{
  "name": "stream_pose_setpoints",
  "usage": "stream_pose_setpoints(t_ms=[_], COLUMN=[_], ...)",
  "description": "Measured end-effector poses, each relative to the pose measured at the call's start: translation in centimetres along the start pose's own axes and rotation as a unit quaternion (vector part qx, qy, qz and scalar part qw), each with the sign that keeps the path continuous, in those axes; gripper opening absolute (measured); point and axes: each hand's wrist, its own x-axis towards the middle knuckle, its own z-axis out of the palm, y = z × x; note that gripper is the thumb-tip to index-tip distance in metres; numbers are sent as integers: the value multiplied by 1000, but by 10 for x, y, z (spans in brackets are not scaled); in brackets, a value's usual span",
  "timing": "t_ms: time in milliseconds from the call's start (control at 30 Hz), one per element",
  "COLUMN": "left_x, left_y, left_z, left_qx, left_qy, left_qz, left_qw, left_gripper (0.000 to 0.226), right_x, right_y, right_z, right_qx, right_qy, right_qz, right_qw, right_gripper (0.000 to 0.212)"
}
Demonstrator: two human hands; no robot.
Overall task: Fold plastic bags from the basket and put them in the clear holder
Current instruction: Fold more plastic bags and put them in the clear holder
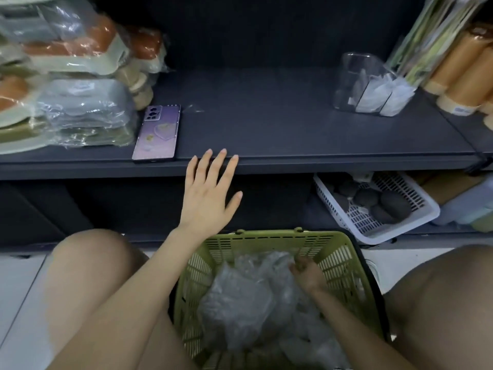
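On the left, a lilac phone (158, 132) lies on the dark grey shelf (266, 121). Just right of it, our left hand (210, 188) is spread flat with straight fingers and holds nothing. Its fingertips reach the shelf's front edge, but we cannot tell whether they press on it.

Lower centre, between our knees, the green slatted plastic basket (266, 236) holds the crumpled clear plastic bags (240, 297) in a loose heap that fills most of it. Our right hand (304, 271) is down in the heap's far right side. Its fingers curl into the film and appear to pinch a bag, though blur hides the tips.

We judge these bags nearly weightless, limp and slippery, and likely to cling and drag neighbours up. A pinch at one bag's edge or handle, with a shake to free it, should serve better than a fistful.

Upper right, the clear plastic holder (352, 68) stands on the shelf, well apart from the basket, with a few white folded bags already in its right part.
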Motion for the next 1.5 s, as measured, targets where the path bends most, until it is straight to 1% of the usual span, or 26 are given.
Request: stream_pose_setpoints(t_ms=[133,200,267,333,367,433,533,567,633,667,700,767,833,900,967,1033,1100,1167,1233,1300,1333,1400,1433,1467,1500], left_x=[1,1,1,2,2,2,3,3,4,4,3,3,2,2,1,-7,-17,-25,-25,-18,-14,-5,-2,3,7], left_y=[-2,-4,-6,-6,-7,-7,-7,-7,-6,-6,-6,-6,-7,-6,1,17,42,67,85,93,94,91,89,88,86], left_z=[12,16,18,19,20,20,20,20,18,16,14,9,2,-5,-16,-35,-58,-76,-85,-88,-91,-98,-104,-112,-116], left_qx=[-2,-1,-2,-3,-2,0,4,4,1,-3,-8,-24,-46,-81,-173,-303,-373,-374,-335,-299,-296,-334,-380,-434,-492], left_qy=[34,44,49,56,60,62,55,54,51,46,37,17,-3,-11,-2,-1,6,31,64,90,104,131,139,138,132], left_qz=[4,10,17,22,24,26,23,21,19,18,17,13,12,5,-29,-66,-55,-20,11,16,13,-10,-40,-72,-103], left_qw=[999,999,999,998,998,998,998,998,999,999,999,999,999,997,984,951,926,927,940,950,950,933,914,887,854], left_gripper=[66,69,72,74,75,77,80,81,82,83,83,83,79,72,68,72,78,78,80,79,73,50,34,19,9], right_x=[19,29,37,40,41,41,29,27,15,6,-2,-18,-41,-69,-97,-120,-137,-151,-165,-176,-181,-189,-191,-193,-192], right_y=[-7,-18,-30,-37,-38,-40,-51,-52,-53,-54,-55,-65,-78,-94,-108,-122,-135,-151,-167,-181,-187,-194,-195,-195,-193], right_z=[23,31,39,44,46,46,39,37,27,18,7,-19,-48,-81,-114,-146,-169,-189,-206,-221,-227,-237,-241,-244,-244], right_qx=[10,67,122,143,157,189,179,193,227,221,211,216,245,268,293,321,344,390,445,480,483,465,447,421,388], right_qy=[1,5,-13,-41,-40,-19,27,42,61,63,65,75,87,68,41,29,27,18,-5,-26,-30,-23,-10,13,42], right_qz=[49,91,125,134,135,151,169,159,134,117,93,24,-43,-98,-139,-165,-181,-185,-181,-180,-185,-207,-223,-245,-265], right_qw=[999,994,985,980,977,970,969,967,963,966,971,973,965,956,945,932,921,902,877,858,856,861,866,873,882], right_gripper=[57,61,57,48,43,36,17,15,17,16,18,30,37,38,32,27,27,26,20,17,17,18,19,20,21])
